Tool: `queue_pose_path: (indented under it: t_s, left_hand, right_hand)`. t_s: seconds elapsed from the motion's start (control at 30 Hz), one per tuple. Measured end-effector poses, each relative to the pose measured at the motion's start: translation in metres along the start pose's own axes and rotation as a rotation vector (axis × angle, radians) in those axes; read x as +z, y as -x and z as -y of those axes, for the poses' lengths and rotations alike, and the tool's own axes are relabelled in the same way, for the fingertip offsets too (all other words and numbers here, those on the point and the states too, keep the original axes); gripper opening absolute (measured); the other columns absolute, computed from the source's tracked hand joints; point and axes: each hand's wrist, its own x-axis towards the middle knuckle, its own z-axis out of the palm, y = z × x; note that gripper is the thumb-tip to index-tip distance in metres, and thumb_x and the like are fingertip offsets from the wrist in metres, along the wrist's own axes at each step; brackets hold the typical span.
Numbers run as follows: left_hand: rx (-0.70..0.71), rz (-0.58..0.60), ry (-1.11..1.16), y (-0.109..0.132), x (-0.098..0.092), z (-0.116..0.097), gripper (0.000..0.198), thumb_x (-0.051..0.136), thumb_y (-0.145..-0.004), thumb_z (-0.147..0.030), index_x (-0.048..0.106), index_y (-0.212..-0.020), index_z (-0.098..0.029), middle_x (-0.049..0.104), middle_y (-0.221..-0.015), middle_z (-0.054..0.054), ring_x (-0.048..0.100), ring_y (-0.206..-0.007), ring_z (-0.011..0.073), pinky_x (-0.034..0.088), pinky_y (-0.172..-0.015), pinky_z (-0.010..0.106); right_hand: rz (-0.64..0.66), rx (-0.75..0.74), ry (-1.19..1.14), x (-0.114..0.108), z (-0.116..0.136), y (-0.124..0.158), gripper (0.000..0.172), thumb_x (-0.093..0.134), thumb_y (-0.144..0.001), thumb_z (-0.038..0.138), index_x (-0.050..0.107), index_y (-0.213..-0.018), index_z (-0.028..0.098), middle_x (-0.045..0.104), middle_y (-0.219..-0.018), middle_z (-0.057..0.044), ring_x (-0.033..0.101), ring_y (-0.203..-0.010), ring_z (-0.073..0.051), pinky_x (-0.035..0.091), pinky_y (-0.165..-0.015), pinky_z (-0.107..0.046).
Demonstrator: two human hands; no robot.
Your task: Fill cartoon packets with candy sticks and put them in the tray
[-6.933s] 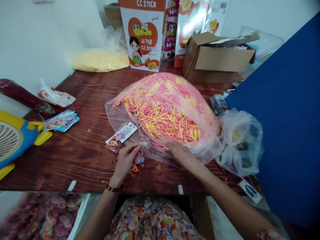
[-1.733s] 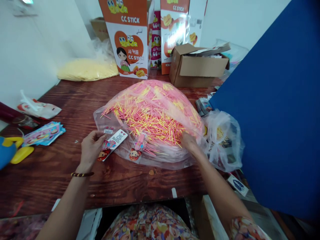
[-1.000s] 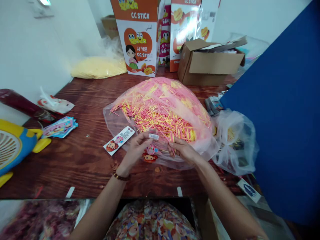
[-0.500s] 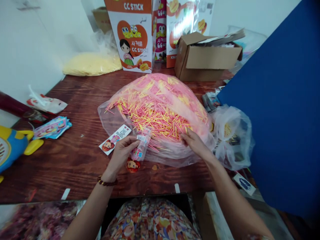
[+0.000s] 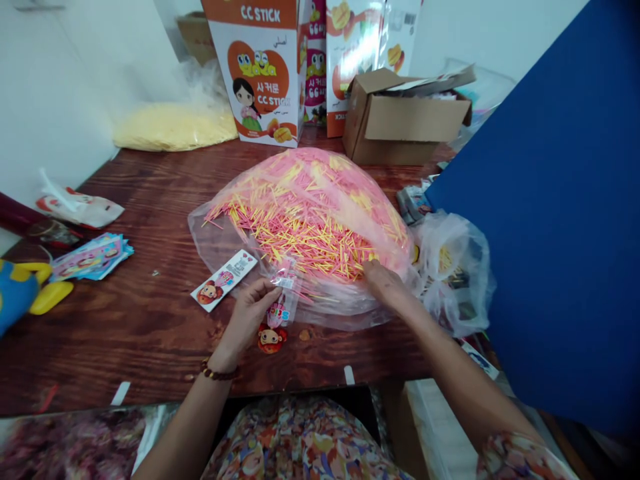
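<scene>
We see a clear plastic bag of pink and yellow sticks (image 5: 315, 207), pink-printed clear sachet (image 5: 279, 312), reddish-brown woodgrain table (image 5: 145, 327).

A dark beaded bracelet (image 5: 216, 373) (left wrist) accompanies colourful floral-print clothing (image 5: 300, 443).

Two hands (image 5: 247, 313) (image 5: 383, 280) — one held packet (image 5: 278, 315) — one stick bag (image 5: 310, 200).

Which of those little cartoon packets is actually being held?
The packet pinched in the left hand, nearest the body. A flat packet lies untouched on the table beside it; a stack sits farther left.
</scene>
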Motion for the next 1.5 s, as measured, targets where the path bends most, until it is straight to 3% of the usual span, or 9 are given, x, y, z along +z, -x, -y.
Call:
queue_pose_path:
  t_s: [0.1,0.27,0.4,0.5,0.67,0.87,1.03,1.17,1.5]
  left_hand:
    - [-0.008,0.003,-0.001,0.001,0.001,0.000,0.024,0.079,-0.075,-0.035,0.066,-0.077,-0.015,0.061,-0.067,-0.003,0.052,-0.059,0.0075,0.043,-0.056,0.018]
    - [-0.039,0.008,0.058,0.000,0.009,0.003,0.024,0.080,-0.072,-0.033,0.067,-0.084,-0.017,0.063,-0.071,-0.003,0.053,-0.060,0.0081,0.043,-0.056,0.018]
    - [-0.003,0.026,0.033,0.000,0.012,0.002,0.023,0.077,-0.077,-0.035,0.065,-0.078,-0.016,0.059,-0.068,-0.004,0.051,-0.059,0.0076,0.042,-0.057,0.018]
    - [0.062,0.057,-0.014,0.000,0.013,-0.010,0.020,0.075,-0.079,-0.035,0.067,-0.082,-0.017,0.066,-0.077,-0.001,0.059,-0.070,0.0113,0.047,-0.068,0.022]
    - [0.205,0.217,-0.109,-0.006,0.029,-0.038,0.016,0.070,-0.083,-0.031,0.064,-0.079,-0.017,0.065,-0.130,0.011,0.057,-0.122,0.0245,0.043,-0.101,0.035]
    - [0.196,0.345,-0.181,-0.014,0.034,-0.038,0.018,0.066,-0.086,-0.034,0.065,-0.084,-0.017,0.070,-0.119,0.011,0.062,-0.112,0.0236,0.046,-0.096,0.036]
    - [0.169,0.072,-0.167,-0.010,0.017,-0.029,0.019,0.073,-0.080,-0.034,0.065,-0.080,-0.017,0.064,-0.074,-0.001,0.057,-0.069,0.0119,0.045,-0.068,0.023]
    - [0.043,0.062,-0.201,-0.004,0.017,-0.026,0.024,0.076,-0.075,-0.037,0.065,-0.079,-0.016,0.058,-0.065,-0.003,0.047,-0.055,0.0085,0.037,-0.053,0.021]
    - [0.078,0.148,-0.389,0.000,0.009,-0.019,0.022,0.071,-0.078,-0.036,0.066,-0.070,-0.015,0.060,-0.062,-0.002,0.047,-0.056,0.0105,0.036,-0.056,0.023]
  right_hand:
    - [-0.070,0.049,-0.168,-0.003,-0.012,-0.005,0.020,0.040,-0.094,0.019,0.059,-0.100,0.014,0.066,-0.098,-0.015,0.063,-0.086,-0.022,0.042,-0.073,-0.029]
    - [-0.167,-0.028,-0.933,0.004,-0.015,-0.004,0.017,0.054,-0.081,0.031,0.050,-0.069,0.020,0.056,-0.062,0.002,0.051,-0.060,-0.014,0.040,-0.060,-0.026]
    - [-0.004,-0.102,-1.469,0.009,0.010,0.007,0.029,0.070,-0.071,0.042,0.055,-0.073,0.018,0.060,-0.065,0.001,0.054,-0.060,-0.013,0.043,-0.062,-0.027]
    - [0.197,-0.184,-1.604,0.007,0.034,0.016,0.029,0.074,-0.073,0.040,0.060,-0.080,0.016,0.063,-0.072,0.000,0.058,-0.062,-0.013,0.045,-0.063,-0.028]
    - [0.516,-0.320,-1.550,-0.003,0.071,0.021,0.024,0.073,-0.075,0.037,0.062,-0.081,0.017,0.062,-0.067,0.002,0.058,-0.058,-0.013,0.045,-0.060,-0.026]
    - [0.554,-0.311,-1.588,0.000,0.090,0.015,0.027,0.075,-0.071,0.039,0.059,-0.074,0.017,0.062,-0.065,0.002,0.057,-0.056,-0.011,0.043,-0.058,-0.026]
    - [0.187,-0.293,-1.565,0.004,0.086,0.011,0.031,0.070,-0.075,0.046,0.055,-0.076,0.019,0.059,-0.068,0.001,0.053,-0.060,-0.012,0.042,-0.061,-0.028]
    - [-0.142,-0.319,-1.369,-0.005,0.094,0.011,0.026,0.064,-0.081,0.045,0.051,-0.079,0.022,0.055,-0.071,0.002,0.054,-0.068,-0.015,0.040,-0.061,-0.027]
    - [-0.250,-0.503,-0.823,-0.028,0.109,0.015,0.010,0.046,-0.095,0.029,0.051,-0.089,0.023,0.058,-0.081,-0.002,0.055,-0.077,-0.020,0.043,-0.075,-0.033]
